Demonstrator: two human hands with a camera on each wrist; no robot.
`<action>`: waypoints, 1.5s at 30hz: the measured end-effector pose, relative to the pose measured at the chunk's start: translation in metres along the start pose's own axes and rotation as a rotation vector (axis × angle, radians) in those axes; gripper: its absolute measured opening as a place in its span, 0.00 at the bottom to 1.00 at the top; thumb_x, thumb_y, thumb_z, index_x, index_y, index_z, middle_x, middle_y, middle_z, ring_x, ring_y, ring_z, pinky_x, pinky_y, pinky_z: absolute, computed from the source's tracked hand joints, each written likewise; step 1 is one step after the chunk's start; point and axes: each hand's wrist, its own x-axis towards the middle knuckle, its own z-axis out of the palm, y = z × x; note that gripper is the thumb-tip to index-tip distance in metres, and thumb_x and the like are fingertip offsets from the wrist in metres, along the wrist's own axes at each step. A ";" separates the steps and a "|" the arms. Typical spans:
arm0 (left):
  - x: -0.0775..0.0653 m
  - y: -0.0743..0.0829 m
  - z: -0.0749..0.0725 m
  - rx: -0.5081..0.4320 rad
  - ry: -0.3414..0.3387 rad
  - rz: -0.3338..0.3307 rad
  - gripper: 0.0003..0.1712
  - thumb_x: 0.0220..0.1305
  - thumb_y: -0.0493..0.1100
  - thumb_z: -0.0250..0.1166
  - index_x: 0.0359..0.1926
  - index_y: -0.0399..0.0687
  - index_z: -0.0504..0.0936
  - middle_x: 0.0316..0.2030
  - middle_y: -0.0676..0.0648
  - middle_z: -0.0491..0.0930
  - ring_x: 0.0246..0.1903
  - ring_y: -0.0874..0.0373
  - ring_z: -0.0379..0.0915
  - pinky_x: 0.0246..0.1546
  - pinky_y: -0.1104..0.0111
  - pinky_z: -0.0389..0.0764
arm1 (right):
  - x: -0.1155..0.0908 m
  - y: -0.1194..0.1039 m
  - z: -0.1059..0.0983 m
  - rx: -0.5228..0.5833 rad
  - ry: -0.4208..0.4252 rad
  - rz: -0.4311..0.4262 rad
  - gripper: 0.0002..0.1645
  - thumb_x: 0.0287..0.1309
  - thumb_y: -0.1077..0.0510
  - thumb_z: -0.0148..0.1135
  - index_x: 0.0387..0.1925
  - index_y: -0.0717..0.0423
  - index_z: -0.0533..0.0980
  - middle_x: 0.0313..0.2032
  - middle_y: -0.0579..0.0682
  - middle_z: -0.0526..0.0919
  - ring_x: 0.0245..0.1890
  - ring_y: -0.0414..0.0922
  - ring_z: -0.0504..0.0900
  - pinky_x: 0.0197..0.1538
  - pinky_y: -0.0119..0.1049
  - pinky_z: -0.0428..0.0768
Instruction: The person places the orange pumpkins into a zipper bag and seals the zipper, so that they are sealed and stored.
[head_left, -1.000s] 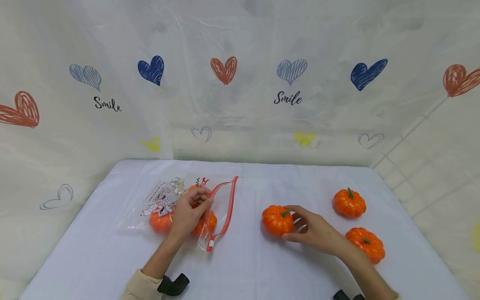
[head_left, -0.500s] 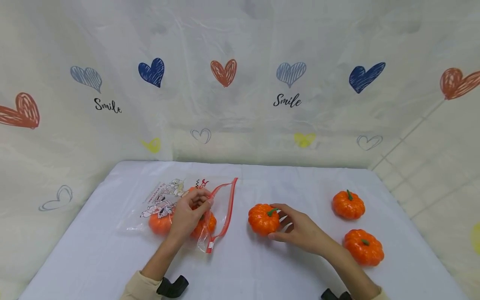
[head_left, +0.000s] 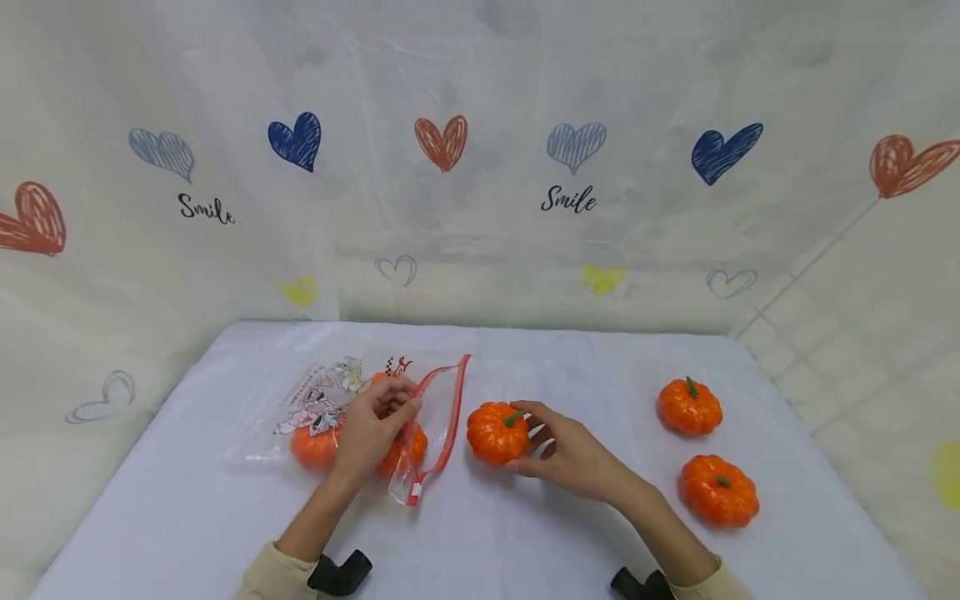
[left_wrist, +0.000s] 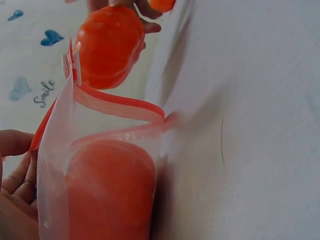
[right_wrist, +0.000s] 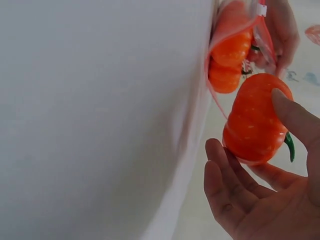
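My left hand (head_left: 375,421) pinches the upper edge of a clear zip bag (head_left: 262,433) with a red zip strip, holding its mouth apart toward the right. Inside the bag lie several orange toy pumpkins (left_wrist: 112,190), partly behind printed cartoon figures and my hand. Between thumb and fingers, my right hand (head_left: 566,446) grips another orange toy pumpkin (head_left: 497,433) with a green stem, just right of the bag's mouth. In the right wrist view this held pumpkin (right_wrist: 260,120) stands close before the bag's opening (right_wrist: 232,35).
Two more toy pumpkins, one farther back (head_left: 690,407) and one nearer (head_left: 720,492), sit on the right side of the white-covered table (head_left: 480,550). A pale curtain (head_left: 495,250) printed with hearts hangs behind the table.
My right hand has carried its pumpkin leftward, up near the bag's mouth. The left hand keeps its hold on the bag, nearly still.
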 end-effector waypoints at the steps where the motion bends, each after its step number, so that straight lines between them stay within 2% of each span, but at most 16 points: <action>1: 0.000 0.000 0.000 0.003 0.001 0.002 0.10 0.69 0.41 0.70 0.49 0.47 0.85 0.40 0.42 0.82 0.38 0.57 0.77 0.42 0.78 0.79 | 0.001 -0.001 0.000 -0.001 0.001 -0.001 0.46 0.56 0.46 0.79 0.72 0.49 0.68 0.56 0.53 0.82 0.49 0.47 0.84 0.50 0.41 0.88; 5: 0.000 0.001 -0.001 0.011 0.002 -0.005 0.10 0.69 0.42 0.70 0.49 0.47 0.85 0.40 0.43 0.82 0.39 0.56 0.77 0.42 0.78 0.79 | 0.005 -0.003 0.000 0.011 -0.009 -0.001 0.46 0.56 0.47 0.79 0.72 0.49 0.68 0.54 0.52 0.83 0.50 0.47 0.84 0.50 0.41 0.88; 12: -0.001 0.003 -0.001 0.009 -0.003 -0.007 0.10 0.69 0.42 0.70 0.50 0.47 0.85 0.40 0.43 0.82 0.39 0.56 0.77 0.42 0.78 0.79 | 0.011 -0.007 0.007 0.019 -0.041 -0.007 0.46 0.56 0.47 0.79 0.73 0.47 0.68 0.53 0.50 0.84 0.50 0.47 0.84 0.48 0.31 0.86; 17: 0.000 0.002 -0.001 0.015 0.001 -0.009 0.10 0.69 0.42 0.70 0.49 0.47 0.85 0.40 0.43 0.83 0.39 0.56 0.77 0.42 0.78 0.79 | 0.015 -0.009 0.012 0.016 -0.041 -0.006 0.46 0.56 0.46 0.79 0.72 0.47 0.68 0.53 0.49 0.84 0.50 0.46 0.83 0.48 0.33 0.86; 23: 0.000 0.001 -0.001 0.014 -0.002 -0.008 0.10 0.69 0.42 0.70 0.49 0.47 0.85 0.40 0.44 0.83 0.39 0.56 0.77 0.43 0.78 0.79 | 0.017 -0.012 0.018 0.029 -0.052 -0.025 0.45 0.56 0.50 0.79 0.73 0.48 0.68 0.52 0.50 0.83 0.50 0.47 0.84 0.47 0.29 0.84; 35: -0.001 0.001 0.001 -0.015 -0.007 0.025 0.09 0.68 0.41 0.71 0.47 0.45 0.85 0.37 0.43 0.81 0.36 0.59 0.77 0.40 0.77 0.78 | 0.025 -0.019 0.027 0.035 -0.089 -0.053 0.45 0.56 0.53 0.78 0.73 0.47 0.68 0.53 0.49 0.82 0.50 0.47 0.82 0.46 0.31 0.83; 45: -0.001 0.003 0.000 -0.019 -0.003 0.015 0.09 0.69 0.42 0.70 0.47 0.45 0.85 0.37 0.43 0.81 0.36 0.58 0.76 0.39 0.77 0.77 | 0.033 -0.018 0.033 0.025 -0.097 -0.063 0.47 0.56 0.52 0.79 0.75 0.47 0.67 0.55 0.50 0.82 0.51 0.47 0.81 0.46 0.31 0.83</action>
